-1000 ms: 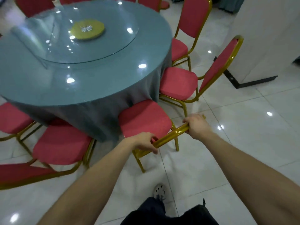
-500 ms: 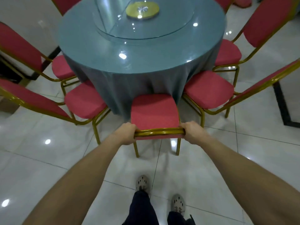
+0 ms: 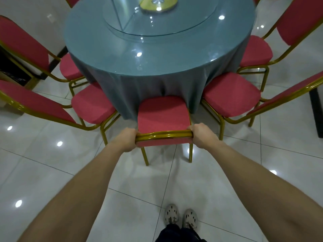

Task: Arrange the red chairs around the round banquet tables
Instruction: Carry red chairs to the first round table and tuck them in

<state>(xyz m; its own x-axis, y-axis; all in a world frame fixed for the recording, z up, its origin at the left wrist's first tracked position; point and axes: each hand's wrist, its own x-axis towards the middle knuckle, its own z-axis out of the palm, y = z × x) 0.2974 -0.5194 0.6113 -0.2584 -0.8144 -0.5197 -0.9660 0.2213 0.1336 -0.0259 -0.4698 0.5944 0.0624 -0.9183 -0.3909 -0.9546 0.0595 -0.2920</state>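
Note:
A red chair (image 3: 162, 114) with a gold frame stands in front of me, its seat pushed up to the grey-blue cloth of the round banquet table (image 3: 157, 55). My left hand (image 3: 126, 139) grips the left end of the chair's gold top rail, and my right hand (image 3: 202, 135) grips the right end. Two red chairs (image 3: 90, 105) flank it on the left and two more red chairs (image 3: 230, 95) on the right, all facing the table.
A glass turntable (image 3: 162, 20) with a yellow centre disc lies on the table top. A dark wall base (image 3: 316, 109) runs along the right edge and a dark opening (image 3: 10, 70) sits at the left. Glossy white floor tiles (image 3: 131, 198) stretch around my feet.
The chair swung from angled to square with the table and slid in toward the cloth. My view turned so the table is straight ahead. Both hands kept their hold on the rail.

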